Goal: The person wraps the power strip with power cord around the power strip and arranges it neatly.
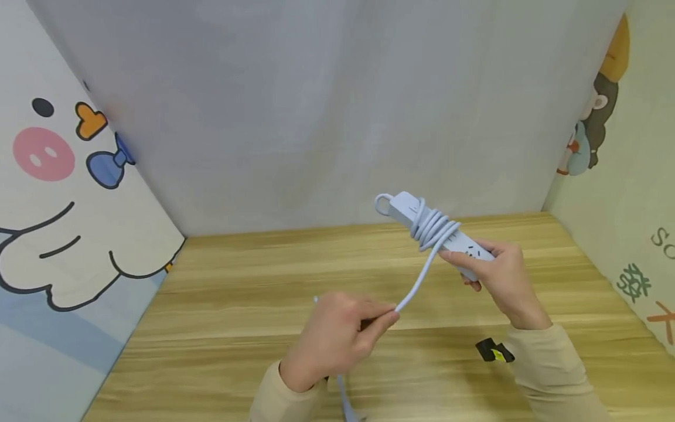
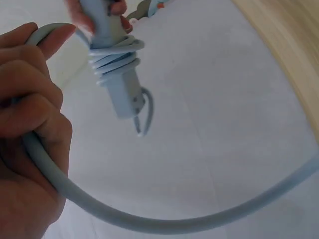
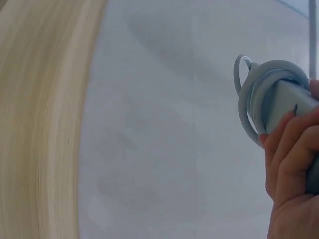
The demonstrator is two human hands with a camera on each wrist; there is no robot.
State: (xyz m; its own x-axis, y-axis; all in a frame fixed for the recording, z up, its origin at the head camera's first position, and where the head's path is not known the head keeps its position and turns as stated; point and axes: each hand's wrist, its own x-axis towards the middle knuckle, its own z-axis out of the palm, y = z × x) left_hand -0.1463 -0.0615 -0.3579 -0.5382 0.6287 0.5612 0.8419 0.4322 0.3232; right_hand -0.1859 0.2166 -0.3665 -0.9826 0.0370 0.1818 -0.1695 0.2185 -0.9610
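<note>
A white power strip (image 1: 471,248) is held up at a tilt above the table. My right hand (image 1: 503,278) grips its near end, thumb on the socket face. Several turns of its own cord (image 1: 433,227) wrap around the strip's middle and far part, and a small loop stands out at the far tip. From the wraps the cord runs down to my left hand (image 1: 343,337), which pinches it between thumb and fingertips. In the left wrist view the cord (image 2: 169,226) passes through the curled fingers and sags in a wide curve. Its lower end hangs below the left hand, partly out of frame.
A small black strap with a yellow-green patch (image 1: 494,350) lies on the wooden table (image 1: 237,275) near the right sleeve. Behind the table rises a plain pale wall (image 1: 263,117). Panels with cartoon prints stand at left (image 1: 47,205) and right (image 1: 622,223).
</note>
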